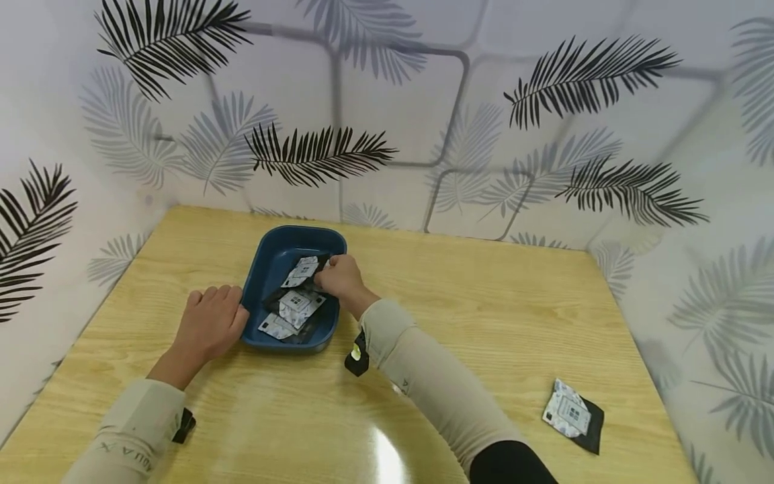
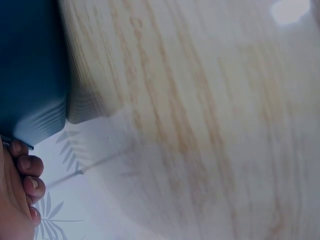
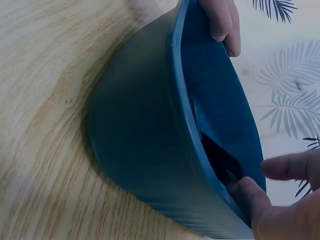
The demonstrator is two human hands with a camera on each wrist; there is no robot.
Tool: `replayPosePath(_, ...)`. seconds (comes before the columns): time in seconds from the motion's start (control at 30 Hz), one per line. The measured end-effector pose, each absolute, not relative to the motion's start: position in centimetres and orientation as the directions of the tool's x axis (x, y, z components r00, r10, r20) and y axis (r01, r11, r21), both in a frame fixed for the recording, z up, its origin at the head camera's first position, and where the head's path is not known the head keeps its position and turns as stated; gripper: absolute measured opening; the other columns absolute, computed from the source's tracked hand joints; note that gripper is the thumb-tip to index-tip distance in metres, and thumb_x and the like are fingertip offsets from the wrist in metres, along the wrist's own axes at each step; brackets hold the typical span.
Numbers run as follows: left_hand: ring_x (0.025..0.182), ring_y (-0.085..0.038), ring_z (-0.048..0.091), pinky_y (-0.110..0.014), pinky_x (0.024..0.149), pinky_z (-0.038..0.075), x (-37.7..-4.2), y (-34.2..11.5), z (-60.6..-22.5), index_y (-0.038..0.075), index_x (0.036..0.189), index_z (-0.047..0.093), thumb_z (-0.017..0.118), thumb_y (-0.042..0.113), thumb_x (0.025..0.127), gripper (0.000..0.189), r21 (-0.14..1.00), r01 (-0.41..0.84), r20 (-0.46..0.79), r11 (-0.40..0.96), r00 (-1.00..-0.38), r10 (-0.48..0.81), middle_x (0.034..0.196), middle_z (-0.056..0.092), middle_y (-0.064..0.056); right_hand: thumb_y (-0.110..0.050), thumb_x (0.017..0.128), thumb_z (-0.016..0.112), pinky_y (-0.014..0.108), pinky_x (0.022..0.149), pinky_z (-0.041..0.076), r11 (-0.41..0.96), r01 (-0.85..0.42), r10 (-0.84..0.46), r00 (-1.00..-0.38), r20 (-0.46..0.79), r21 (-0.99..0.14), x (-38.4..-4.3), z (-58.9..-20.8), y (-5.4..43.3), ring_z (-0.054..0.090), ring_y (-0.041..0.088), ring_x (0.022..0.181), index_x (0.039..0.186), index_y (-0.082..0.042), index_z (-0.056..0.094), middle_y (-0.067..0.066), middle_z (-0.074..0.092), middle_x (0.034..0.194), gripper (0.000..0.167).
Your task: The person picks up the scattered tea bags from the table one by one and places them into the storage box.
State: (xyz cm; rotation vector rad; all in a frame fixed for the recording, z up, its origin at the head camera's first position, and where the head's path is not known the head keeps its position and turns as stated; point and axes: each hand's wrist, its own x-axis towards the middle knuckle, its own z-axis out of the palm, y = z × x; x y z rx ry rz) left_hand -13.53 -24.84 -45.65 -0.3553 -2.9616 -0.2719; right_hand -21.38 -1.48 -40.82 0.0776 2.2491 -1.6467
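Observation:
A deep blue plastic bin (image 1: 289,348) stands on the wooden table, holding several small black-and-white printed packets (image 1: 296,302). My left hand (image 1: 214,319) grips its left rim, with fingers curled against the wall in the left wrist view. Over the right rim, my right hand (image 1: 341,279) reaches in beside the upper packets. In the right wrist view its thumb and finger (image 3: 285,167) stand apart, the lower digit close to a dark packet (image 3: 220,157). The left fingertips (image 3: 220,25) show over the far rim there.
Another black-and-white packet (image 1: 568,413) lies on the table (image 1: 471,289) at the right front. A leaf-patterned wall covering (image 1: 399,107) rises behind the table's back edge. Black wrist devices (image 1: 357,356) hang beneath both sleeves.

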Motion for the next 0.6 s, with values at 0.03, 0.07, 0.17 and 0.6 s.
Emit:
replayPosePath(0.03,0.075,-0.028,0.045,-0.042,0.071,0.026,-13.6,-24.8,-45.6,0.007,0.083,0.045,0.036,0.018,0.096,0.02,0.161,0.247,0.167,0.955,-0.961,0.22,0.078,0.048,-0.009,0.01,0.085,0.053,0.031,0.063,0.025,0.309,0.241,-0.185,-0.934,-0.307,-0.92,-21.4,-40.8,-1.4,0.015,0.012,0.058,0.07,-0.018,0.025,-0.005,0.017,0.066,0.043)
replayPosePath(0.07,0.075,-0.028,0.045,-0.042,0.071,0.026,-13.6,-24.8,-45.5,0.007,0.083,0.045,0.036,0.018,0.096,0.02,0.161,0.246,0.167,0.956,-0.961,0.22,0.078,0.049,-0.009,0.01,0.086,0.053,0.031,0.066,0.026,0.299,0.239,-0.21,-0.928,-0.308,-0.924,-21.4,-40.8,-1.3,0.016,0.013,0.06,0.072,-0.018,0.025,-0.004,0.018,0.068,0.042)
replayPosePath(0.17,0.076,-0.028,0.046,-0.042,0.071,0.027,-13.7,-24.7,-45.3,0.007,0.083,0.046,0.035,0.018,0.096,0.02,0.161,0.245,0.163,0.956,-0.962,0.219,0.079,0.049,-0.009,0.006,0.091,0.054,0.031,0.075,0.031,0.285,0.23,-0.277,-0.91,-0.31,-0.931,-21.3,-40.7,-1.2,0.027,0.013,0.064,0.076,-0.012,0.039,-0.001,0.031,0.071,0.027)
replayPosePath(0.6,0.076,-0.028,0.047,-0.043,0.072,0.028,-13.6,-24.5,-45.2,0.008,0.081,0.045,0.035,0.018,0.096,0.02,0.176,0.235,0.138,0.956,-0.967,0.213,0.077,0.048,-0.008,-0.001,0.096,0.058,0.043,0.121,0.031,0.249,0.194,-0.558,-0.772,-0.304,-0.949,-20.2,-40.0,-0.2,0.026,0.026,0.154,0.16,-0.009,0.007,0.011,0.015,0.168,0.083)
